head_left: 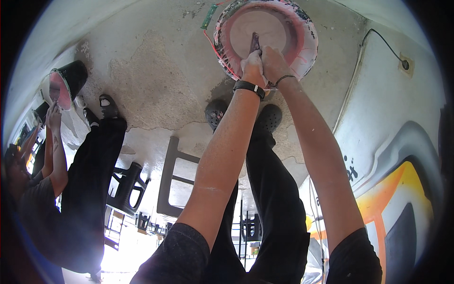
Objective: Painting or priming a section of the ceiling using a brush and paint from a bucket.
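Note:
A wide round tub (308,43), its rim smeared with white, pink and dark stains, holds a smooth greyish-pink liquid (274,29). Over it, a dark, slim stick-like piece (255,41) points away from me; its exact kind is unclear. My left hand (252,66), pale with dust or dried mix, is closed round its near end. Pressed against it, my right hand (275,64) is closed too, apparently on the same piece, though its fingers are partly hidden. A black band circles my left wrist and a thin bracelet my right.
Another person (52,142) at the left reaches into a black bucket (75,78) with pink inside. A green piece (208,18) with a red cord lies beside the tub. Dark plastic stools (166,177) stand behind. A painted wall (378,94) with a cable bounds the right.

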Action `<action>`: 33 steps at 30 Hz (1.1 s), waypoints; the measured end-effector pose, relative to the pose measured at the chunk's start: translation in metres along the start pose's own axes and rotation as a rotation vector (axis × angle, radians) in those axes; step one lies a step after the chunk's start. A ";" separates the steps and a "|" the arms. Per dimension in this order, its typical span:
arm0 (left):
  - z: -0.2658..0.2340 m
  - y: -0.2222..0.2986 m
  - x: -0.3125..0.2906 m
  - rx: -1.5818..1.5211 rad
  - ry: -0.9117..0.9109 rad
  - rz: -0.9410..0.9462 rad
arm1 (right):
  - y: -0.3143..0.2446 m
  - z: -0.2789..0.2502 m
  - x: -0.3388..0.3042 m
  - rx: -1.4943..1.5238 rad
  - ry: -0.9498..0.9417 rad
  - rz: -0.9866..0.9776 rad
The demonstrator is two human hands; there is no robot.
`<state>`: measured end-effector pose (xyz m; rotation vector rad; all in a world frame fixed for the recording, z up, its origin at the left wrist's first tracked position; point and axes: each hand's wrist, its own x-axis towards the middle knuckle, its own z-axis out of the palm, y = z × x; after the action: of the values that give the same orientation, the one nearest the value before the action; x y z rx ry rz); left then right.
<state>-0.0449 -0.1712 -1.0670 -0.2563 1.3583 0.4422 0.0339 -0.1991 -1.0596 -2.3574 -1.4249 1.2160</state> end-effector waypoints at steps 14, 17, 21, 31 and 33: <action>0.045 -0.004 0.024 0.048 0.076 0.189 | 0.026 -0.019 0.033 0.188 0.117 -0.087; 0.044 -0.007 0.032 0.131 0.127 0.192 | 0.022 -0.017 0.023 0.118 0.143 0.113; 0.039 -0.027 0.039 0.205 -0.088 -0.017 | 0.022 -0.027 -0.005 0.060 0.182 0.244; 0.023 -0.021 0.079 -0.038 -0.675 0.019 | -0.006 -0.031 0.011 -0.535 0.225 -0.033; 0.012 0.005 0.100 0.064 -0.728 0.267 | -0.024 -0.019 0.031 -0.524 0.322 -0.114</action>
<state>-0.0214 -0.1459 -1.1621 0.1404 0.6870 0.6369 0.0378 -0.1563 -1.0524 -2.5753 -1.8941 0.4339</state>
